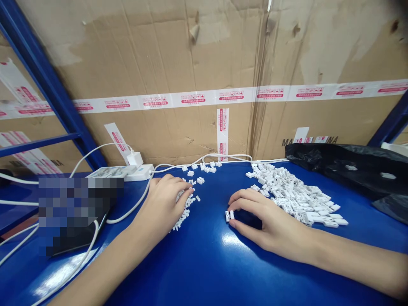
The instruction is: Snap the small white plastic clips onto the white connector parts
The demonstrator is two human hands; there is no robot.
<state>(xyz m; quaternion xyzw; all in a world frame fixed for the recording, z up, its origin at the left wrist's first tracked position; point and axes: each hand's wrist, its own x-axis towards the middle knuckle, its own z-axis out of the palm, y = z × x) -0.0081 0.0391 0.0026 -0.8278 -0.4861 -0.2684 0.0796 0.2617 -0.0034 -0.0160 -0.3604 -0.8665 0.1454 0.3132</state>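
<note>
Between the thumb and fingers of my right hand (pixel 266 219) is a small white connector (pixel 229 216), held just over or on the blue table (pixel 197 267). My left hand (pixel 168 197) is at the scattered small white parts (pixel 184 219), its thumb and index fingertip close together; whatever they pinch is too small to make out. More little white pieces (pixel 208 168) lie beyond it near the table's back edge. A large heap of white connectors (pixel 293 193) lies behind and to the right of my right hand.
A power strip (pixel 140 172) with a plugged-in charger (pixel 134 158) and white cables stands at the back left, beside a dark pixelated object (pixel 83 216). A black plastic bag (pixel 344 170) lies at the right rear. Cardboard (pixel 178 51) and blue metal posts (pixel 41 72) rise behind.
</note>
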